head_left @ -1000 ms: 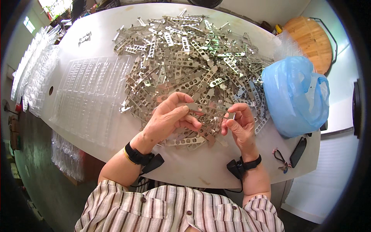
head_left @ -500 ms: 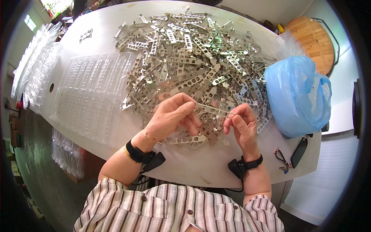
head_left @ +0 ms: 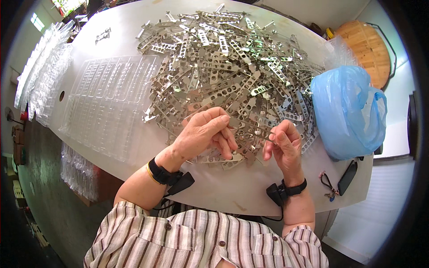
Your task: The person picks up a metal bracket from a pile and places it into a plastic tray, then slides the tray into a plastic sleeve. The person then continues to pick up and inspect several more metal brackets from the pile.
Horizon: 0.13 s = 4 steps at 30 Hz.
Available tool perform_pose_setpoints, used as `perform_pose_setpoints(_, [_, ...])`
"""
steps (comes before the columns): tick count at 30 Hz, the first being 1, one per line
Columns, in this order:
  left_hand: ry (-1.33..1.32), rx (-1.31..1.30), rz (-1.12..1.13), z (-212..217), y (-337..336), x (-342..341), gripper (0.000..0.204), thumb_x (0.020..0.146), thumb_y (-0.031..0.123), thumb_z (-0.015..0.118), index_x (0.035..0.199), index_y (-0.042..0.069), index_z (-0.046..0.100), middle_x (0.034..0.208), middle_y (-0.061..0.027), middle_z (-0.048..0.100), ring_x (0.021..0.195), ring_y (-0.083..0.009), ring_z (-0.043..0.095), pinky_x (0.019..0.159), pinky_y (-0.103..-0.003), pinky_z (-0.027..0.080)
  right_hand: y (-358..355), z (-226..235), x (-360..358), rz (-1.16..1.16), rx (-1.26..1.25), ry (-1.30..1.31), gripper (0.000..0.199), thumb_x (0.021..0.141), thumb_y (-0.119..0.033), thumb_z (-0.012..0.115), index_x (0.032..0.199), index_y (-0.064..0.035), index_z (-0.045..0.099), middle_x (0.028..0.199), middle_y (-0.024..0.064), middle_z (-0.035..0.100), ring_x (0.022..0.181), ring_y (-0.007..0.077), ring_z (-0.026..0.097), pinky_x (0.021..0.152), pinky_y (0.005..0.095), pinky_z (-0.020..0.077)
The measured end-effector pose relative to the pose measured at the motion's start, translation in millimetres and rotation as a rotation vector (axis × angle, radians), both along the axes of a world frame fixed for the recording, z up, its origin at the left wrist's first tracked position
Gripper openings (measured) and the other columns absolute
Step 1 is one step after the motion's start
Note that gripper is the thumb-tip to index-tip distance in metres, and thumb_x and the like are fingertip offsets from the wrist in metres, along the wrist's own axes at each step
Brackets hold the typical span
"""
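Between my two hands is a thin perforated metal strip (head_left: 252, 126), held by its ends above the near side of a large heap of similar metal strips (head_left: 223, 73). My left hand (head_left: 206, 133) pinches one end between thumb and forefinger, the other fingers curled below. At the opposite end, my right hand (head_left: 286, 145) grips with thumb and fingertips. The strip's outline partly blends into the heap behind it. The strips in the heap lie at all angles, several with rows of round holes.
Left of the heap lies a clear plastic compartment tray (head_left: 105, 107), with two small metal pieces (head_left: 103, 35) beyond it. A blue plastic bag (head_left: 342, 116) stands at the right, near a phone (head_left: 347, 177) and keys on a loop (head_left: 330, 187). Stacked clear trays (head_left: 42, 73) rise past the table's left edge.
The strip has turned in my hands, so that its holed face shows more where its narrow edge showed before. Both hands stay in nearly the same place; the whole view has shifted slightly.
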State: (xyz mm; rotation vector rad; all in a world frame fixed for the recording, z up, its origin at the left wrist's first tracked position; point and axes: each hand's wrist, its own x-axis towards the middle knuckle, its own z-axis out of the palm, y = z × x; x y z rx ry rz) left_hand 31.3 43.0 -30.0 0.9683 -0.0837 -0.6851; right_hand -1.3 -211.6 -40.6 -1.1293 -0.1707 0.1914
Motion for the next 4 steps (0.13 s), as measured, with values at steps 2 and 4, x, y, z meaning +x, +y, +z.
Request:
perform_pose_setpoints(2, [0.0,-0.021,-0.002,-1.5,-0.4,0.6,0.018,0.104,0.021,0.045,0.108,0.005,0.05,0.08,-0.0231,0.069,0.058,-0.0282,0.07,0.05,-0.03,0.055,2.2,3.4,1.8,-0.043,0.007,-0.005,0.024,0.096,-0.026,0.064,0.091,-0.0039,0.055,0.075,0.0072,0.062,0.057,0.0159,0.062,0.048,0.0278,0.052])
perform_pose_setpoints(4, [-0.013,-0.062,0.01,-4.3,-0.5,1.1,0.02,0.104,0.023,0.046,0.113,0.005,0.049,0.083,-0.0237,0.069,0.059,-0.0294,0.07,0.052,-0.03,0.056,0.4,0.5,2.9,-0.06,0.013,-0.016,0.022,0.095,-0.025,0.064,0.096,-0.0051,0.055,0.08,0.01,0.064,0.06,0.0167,0.064,0.049,0.029,0.0539])
